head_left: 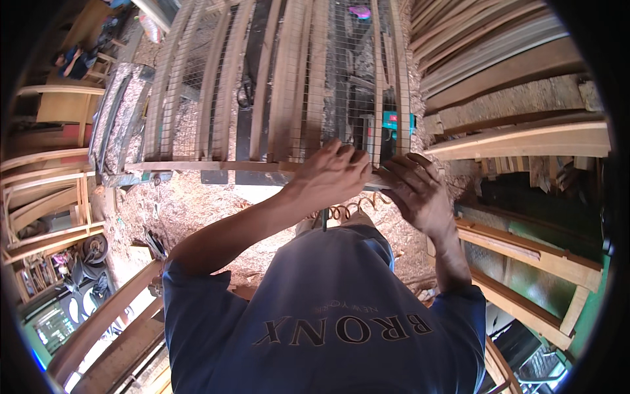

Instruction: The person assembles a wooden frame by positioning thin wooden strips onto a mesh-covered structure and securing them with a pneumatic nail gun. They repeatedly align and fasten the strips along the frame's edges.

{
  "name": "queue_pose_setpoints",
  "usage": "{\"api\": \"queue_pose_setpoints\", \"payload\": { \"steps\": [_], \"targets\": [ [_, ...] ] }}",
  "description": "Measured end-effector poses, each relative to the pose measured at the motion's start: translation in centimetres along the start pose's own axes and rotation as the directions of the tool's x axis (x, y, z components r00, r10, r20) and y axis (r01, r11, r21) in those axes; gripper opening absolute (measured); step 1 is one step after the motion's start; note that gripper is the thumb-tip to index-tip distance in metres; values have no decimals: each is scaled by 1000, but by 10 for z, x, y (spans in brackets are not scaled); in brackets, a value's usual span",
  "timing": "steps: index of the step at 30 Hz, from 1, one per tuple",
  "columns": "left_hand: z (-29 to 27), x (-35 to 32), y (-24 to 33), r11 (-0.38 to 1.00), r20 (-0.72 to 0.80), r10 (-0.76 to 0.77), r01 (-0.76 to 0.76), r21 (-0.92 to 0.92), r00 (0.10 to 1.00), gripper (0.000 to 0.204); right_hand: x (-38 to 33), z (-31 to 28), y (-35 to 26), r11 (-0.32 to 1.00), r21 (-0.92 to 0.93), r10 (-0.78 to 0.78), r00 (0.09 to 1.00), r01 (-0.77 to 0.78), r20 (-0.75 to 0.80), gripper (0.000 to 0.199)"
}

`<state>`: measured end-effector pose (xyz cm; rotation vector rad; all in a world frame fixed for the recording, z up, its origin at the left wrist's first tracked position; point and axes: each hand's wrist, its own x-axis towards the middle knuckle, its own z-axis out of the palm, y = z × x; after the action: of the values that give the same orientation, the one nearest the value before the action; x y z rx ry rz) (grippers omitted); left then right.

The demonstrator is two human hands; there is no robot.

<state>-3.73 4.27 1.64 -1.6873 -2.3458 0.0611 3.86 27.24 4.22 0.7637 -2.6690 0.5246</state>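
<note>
Before me lies a wooden frame [223, 167] of long slats, with wire mesh [338, 79] stretched over it. My left hand [335, 172] is closed at the near rail, its bent fingers gripping the mesh's edge. Just beside it, at the near right corner, my right hand [417, 190] curls its fingers over the frame. Whether a small piece is hidden under the fingers I cannot make out. Beneath the mesh, beyond my right hand, shows a teal power tool [396, 122]. A dark looped handle [245, 93] lies between the slats farther left.
A brown coiled hose [344, 211] hangs between my body and the frame. Wood shavings [151, 220] cover the floor. Stacked boards [512, 102] flank the right side; wooden frames [49, 197] stand left. Another person [77, 64] is at the far left.
</note>
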Motion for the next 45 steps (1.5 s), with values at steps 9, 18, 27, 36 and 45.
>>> {"api": "queue_pose_setpoints", "payload": {
  "steps": [9,18,27,36,45],
  "targets": [
    [-8,5,4,997,107,-57,51,60,993,38,-9,24,18,978,207,35,996,-18,-78,37],
    [-66,-27,-21,892,157,-342,373,-256,926,76,-20,29,19,989,146,52,991,-34,-125,37],
    [-39,-88,-42,796,118,-448,455,-398,886,46,-31,33,8,997,41,75,984,-70,-159,37],
    [-15,-111,-56,765,22,-386,334,-550,922,52,-26,29,15,990,86,125,984,-114,-128,33],
    [-22,-113,-55,707,56,-468,411,-575,882,66,-7,25,20,951,188,267,958,-245,-100,37]
  ]
}}
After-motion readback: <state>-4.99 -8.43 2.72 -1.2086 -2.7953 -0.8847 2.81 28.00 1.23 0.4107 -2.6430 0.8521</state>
